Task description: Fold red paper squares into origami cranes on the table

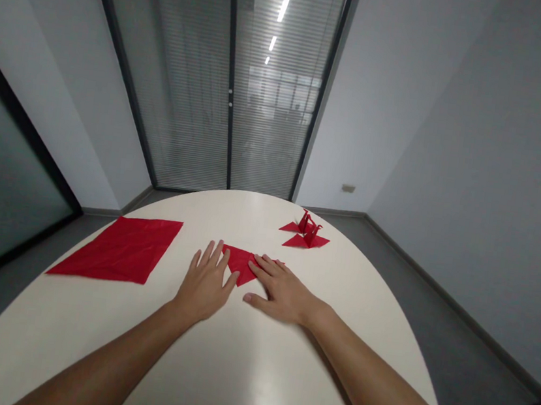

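A folded piece of red paper (239,266) lies flat on the white round table (211,366), a point of it facing me. My left hand (205,281) rests at its left side, fingers spread, with the fingertips by the paper's left corner. Across the paper's right part lies my right hand (282,289), palm down with fingers stretched out and the thumb apart. That hand hides much of the right side of the folded paper. Neither hand grips anything.
Two folded red paper cranes (309,239) stand at the table's back right. A large sheet of creased red paper (121,250) lies at the left near the edge. Beyond the table are a glass partition with blinds (269,130) and grey walls.
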A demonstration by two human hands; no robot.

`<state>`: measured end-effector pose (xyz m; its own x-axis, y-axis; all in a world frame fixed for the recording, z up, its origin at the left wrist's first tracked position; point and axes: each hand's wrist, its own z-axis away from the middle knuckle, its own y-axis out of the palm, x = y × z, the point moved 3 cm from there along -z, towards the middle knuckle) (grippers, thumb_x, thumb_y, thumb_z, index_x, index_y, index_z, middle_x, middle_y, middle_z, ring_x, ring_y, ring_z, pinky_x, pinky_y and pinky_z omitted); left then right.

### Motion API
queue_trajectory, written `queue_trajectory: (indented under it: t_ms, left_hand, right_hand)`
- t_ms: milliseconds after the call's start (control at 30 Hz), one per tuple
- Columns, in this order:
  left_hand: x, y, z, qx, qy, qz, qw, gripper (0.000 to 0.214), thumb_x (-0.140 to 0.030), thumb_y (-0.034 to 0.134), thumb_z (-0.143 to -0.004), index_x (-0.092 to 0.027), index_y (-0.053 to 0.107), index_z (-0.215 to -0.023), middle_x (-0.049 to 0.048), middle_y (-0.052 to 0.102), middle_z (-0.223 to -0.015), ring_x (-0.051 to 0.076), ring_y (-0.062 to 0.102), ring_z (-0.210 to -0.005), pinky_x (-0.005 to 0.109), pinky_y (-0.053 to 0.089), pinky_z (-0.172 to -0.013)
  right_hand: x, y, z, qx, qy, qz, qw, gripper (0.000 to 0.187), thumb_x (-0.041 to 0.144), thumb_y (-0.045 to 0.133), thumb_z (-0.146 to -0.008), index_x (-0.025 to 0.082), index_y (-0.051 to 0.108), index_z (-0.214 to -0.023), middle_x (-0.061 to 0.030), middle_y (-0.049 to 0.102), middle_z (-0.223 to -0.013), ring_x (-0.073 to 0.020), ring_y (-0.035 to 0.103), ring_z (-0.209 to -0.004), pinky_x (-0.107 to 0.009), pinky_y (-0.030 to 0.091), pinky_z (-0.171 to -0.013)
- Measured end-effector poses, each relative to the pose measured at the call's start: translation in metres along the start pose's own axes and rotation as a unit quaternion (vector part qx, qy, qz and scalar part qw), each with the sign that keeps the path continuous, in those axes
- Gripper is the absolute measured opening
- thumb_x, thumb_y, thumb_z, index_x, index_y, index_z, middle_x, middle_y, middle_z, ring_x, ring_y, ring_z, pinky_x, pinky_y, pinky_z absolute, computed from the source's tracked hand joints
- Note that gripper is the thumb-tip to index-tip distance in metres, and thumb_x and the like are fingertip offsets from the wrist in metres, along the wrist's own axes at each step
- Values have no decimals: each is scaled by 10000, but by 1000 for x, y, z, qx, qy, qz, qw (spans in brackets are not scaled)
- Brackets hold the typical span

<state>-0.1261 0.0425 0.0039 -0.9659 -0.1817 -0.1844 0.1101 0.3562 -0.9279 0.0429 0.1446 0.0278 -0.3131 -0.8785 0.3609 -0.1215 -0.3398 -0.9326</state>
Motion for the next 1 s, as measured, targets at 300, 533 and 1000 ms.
queue_trajectory:
  t_ms: [300, 533, 1000]
  left_hand:
    - [-3, 1, -2, 43, -38, -44, 997, 518, -345, 377, -1016, -104, 489, -1461, 183, 397, -1573, 303, 372, -1472, 576, 255, -1202]
    - [-5, -6, -1, 1, 42, -12, 999, 522, -318, 424, -1001, -131, 464, -1486, 167, 390, -1583, 305, 345, -1485, 549, 287, -1202]
    - [-4, 6, 1, 90, 102, 20, 990, 496, -364, 298, -1059, -244, 413, -1527, 92, 385, -1597, 297, 317, -1499, 610, 256, -1191]
  right_hand:
    - [-2, -2, 1, 4, -22, 2, 1000, 876, 699, 494, -914, 149, 323, -1575, -166, 263, -1629, -348, 225, -1522, -564, 184, -1234]
    - [-1, -1, 1, 5, -17, 9, 1000, 878, 706, 471, -921, 155, 300, -1583, -160, 255, -1633, -342, 210, -1527, -556, 174, -1239]
    - [-1, 4, 1, 21, 25, 13, 999, 990, 766, 366, -926, 75, 160, -1604, -186, 113, -1650, -356, 82, -1545, -521, 111, -1256]
